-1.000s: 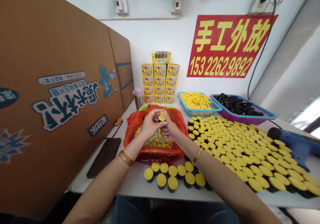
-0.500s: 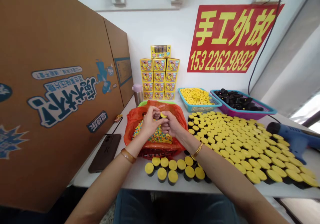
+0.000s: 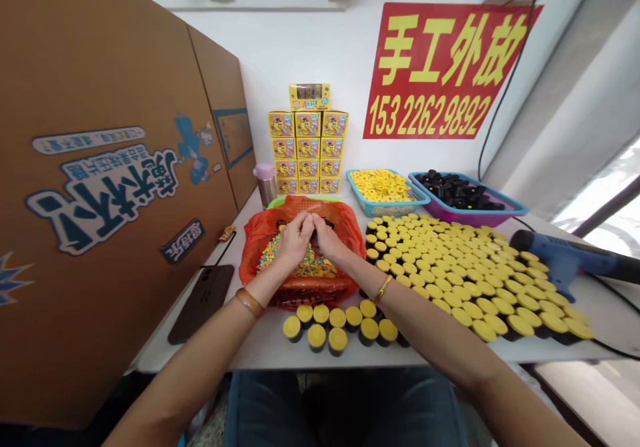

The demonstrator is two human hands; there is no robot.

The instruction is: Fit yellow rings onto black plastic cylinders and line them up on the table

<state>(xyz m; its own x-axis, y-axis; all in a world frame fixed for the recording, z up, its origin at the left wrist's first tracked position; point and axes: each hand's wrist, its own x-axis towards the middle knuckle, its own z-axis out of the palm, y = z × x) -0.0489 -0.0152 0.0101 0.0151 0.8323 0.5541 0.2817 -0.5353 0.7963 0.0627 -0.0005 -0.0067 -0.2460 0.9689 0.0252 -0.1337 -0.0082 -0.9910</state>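
My left hand (image 3: pixel 297 239) and my right hand (image 3: pixel 327 237) meet fingertip to fingertip above the red mesh-lined basket (image 3: pixel 253 254). Both are closed, with the thumbs side by side. The small yellow-lidded cup seen between them a moment earlier is now mostly covered by my fingers. Below the hands, many small multicoloured candies (image 3: pixel 270 250) lie in the basket. Just in front of the basket stand several black cups with yellow lids (image 3: pixel 317 336), upright on the white table (image 3: pixel 260 350).
A wide group of yellow-lidded cups (image 3: pixel 450 267) covers the right side. Behind are a basket of yellow lids (image 3: pixel 383 187) and a basket of black cups (image 3: pixel 463 194). A blue power tool (image 3: pixel 560 257), phone (image 3: pixel 203 304), flask (image 3: pixel 265 184), stacked yellow boxes (image 3: pixel 307 147) and large carton (image 3: pixel 115 167) surround the area.
My hands have come closer together, and the yellow lid that showed between them is now hidden. The whole view has shifted slightly.
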